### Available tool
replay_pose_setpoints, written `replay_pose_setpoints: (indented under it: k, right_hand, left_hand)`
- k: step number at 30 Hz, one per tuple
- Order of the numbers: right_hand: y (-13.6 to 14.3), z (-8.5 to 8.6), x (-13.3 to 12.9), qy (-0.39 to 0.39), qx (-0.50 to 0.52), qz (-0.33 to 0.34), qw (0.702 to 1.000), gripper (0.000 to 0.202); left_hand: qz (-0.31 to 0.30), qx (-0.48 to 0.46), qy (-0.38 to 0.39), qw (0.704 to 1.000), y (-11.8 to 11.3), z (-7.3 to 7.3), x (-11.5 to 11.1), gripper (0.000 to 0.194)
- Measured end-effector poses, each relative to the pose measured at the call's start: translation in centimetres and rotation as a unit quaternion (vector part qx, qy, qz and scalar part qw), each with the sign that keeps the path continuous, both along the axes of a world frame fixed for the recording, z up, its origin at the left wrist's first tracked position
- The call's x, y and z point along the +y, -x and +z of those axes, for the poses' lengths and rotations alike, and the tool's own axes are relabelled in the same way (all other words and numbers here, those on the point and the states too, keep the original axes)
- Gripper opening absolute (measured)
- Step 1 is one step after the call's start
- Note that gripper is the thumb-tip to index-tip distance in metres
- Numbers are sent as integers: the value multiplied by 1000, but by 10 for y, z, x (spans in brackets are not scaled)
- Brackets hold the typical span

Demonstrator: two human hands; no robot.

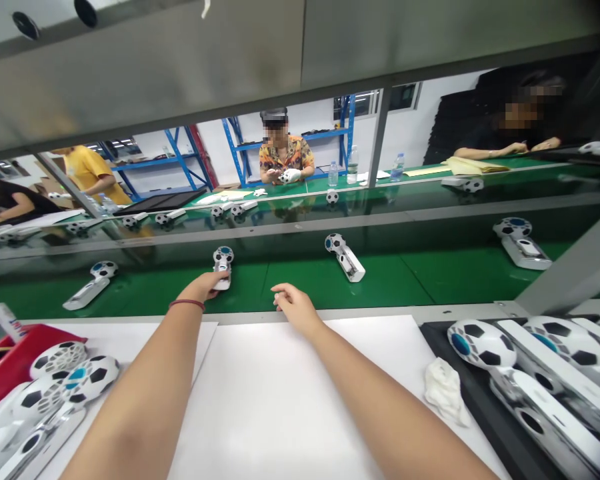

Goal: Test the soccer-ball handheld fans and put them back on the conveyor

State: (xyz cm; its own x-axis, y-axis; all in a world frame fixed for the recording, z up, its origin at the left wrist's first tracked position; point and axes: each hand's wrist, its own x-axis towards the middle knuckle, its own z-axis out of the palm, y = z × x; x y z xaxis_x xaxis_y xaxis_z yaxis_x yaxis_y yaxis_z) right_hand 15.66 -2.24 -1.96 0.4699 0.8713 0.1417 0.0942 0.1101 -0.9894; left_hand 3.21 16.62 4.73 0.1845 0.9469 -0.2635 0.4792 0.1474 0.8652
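Observation:
My left hand point(211, 285) reaches onto the green conveyor belt point(250, 280), its fingers closed around the handle of a white handheld fan point(224, 255) with a football-patterned head. The fan lies on or just above the belt; I cannot tell which. My right hand point(296, 308) hovers over the near edge of the belt, loosely curled, fingers slightly apart, with nothing visible in it. Nearest to it is another football-patterned fan point(347, 258), lying on the belt to its right. A similar fan point(90, 285) rests on the belt at the left.
White paper point(250, 400) covers the bench. At the left, a red bin point(10, 373) stands by several fans; at the right, a black tray point(480, 400) holds more, beside a crumpled white cloth point(445, 390). A metal post point(570, 253) rises at right. Co-workers sit across the belt.

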Motion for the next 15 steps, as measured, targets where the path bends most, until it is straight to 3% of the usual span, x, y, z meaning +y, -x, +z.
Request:
replay_pose_setpoints:
  k: [5,10,15]
  right_hand:
    - [-12,5,-3,-36,53,-17,998,32]
    - [-26,16,-9,-67,133,-5,989,41]
    - [-25,25,-11,-87,171,40,981,34]
  left_hand:
    - [-78,-207,86,971,-29,-5,-77,15]
    - [-130,-286,113,943,-24,-32,-156,21]
    - [-171,-261,98,945,-18,-48,-181,39]
